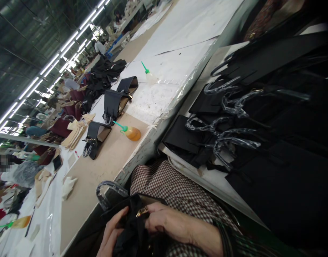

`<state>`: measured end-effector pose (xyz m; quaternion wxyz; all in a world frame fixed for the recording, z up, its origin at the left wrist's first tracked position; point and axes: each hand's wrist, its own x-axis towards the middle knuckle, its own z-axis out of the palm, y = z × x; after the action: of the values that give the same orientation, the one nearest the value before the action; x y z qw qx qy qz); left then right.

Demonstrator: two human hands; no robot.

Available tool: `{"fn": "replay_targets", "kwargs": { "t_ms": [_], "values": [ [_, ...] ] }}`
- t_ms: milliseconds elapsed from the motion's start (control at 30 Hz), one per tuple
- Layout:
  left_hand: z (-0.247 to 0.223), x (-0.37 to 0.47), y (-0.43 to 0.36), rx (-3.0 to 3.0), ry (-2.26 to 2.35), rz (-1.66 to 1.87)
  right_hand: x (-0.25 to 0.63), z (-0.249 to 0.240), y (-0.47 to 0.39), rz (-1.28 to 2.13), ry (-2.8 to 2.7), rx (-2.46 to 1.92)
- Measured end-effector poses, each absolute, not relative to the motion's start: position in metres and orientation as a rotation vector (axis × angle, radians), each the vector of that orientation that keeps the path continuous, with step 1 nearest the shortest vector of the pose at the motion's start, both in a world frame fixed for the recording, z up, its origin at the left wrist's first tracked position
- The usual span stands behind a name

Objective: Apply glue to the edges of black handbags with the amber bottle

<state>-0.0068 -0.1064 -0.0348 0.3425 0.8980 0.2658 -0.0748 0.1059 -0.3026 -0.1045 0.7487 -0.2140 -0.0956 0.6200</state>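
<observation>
A black bag [134,228] with a plastic-wrapped handle [110,189] lies on the lap, over a checked cloth [180,189]. My right hand [171,221] has its fingers closed on the bag beside a small gold-coloured metal clasp [141,212]. On the bag's other side is my left hand [112,232], its fingers bent against the black material; its fingertips are partly hidden by the folds. Both hands are at the bottom of the view, near the table edge.
On the table [110,160] stand several black bag pieces [112,103], a bottle of orange liquid [133,133] and a clear bottle [150,75] with a green nozzle. Many black bags [260,117] with wrapped handles fill the right side. People work further back.
</observation>
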Motion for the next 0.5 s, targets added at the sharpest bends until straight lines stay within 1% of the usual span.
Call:
{"fn": "replay_targets", "kwargs": {
  "t_ms": [133, 267, 333, 400, 500],
  "values": [
    [-0.034, 0.002, -0.099, 2.382, 0.774, -0.286, 0.114, -0.098, -0.297, 1.364, -0.383, -0.536],
    [-0.031, 0.009, -0.094, 2.405, 0.808, -0.420, 0.124, -0.093, -0.300, 1.282, -0.702, -0.870],
    [-0.029, 0.009, -0.094, 2.420, 0.819, -0.422, 0.126, -0.092, -0.303, 1.288, -0.763, -1.004],
    [-0.026, 0.002, -0.096, 2.440, 0.822, -0.372, 0.126, -0.091, -0.306, 1.280, -0.768, -0.995],
    [-0.022, -0.018, -0.095, 2.464, 0.834, -0.289, 0.125, -0.090, -0.311, 1.189, -0.705, -0.811]
  ]
}}
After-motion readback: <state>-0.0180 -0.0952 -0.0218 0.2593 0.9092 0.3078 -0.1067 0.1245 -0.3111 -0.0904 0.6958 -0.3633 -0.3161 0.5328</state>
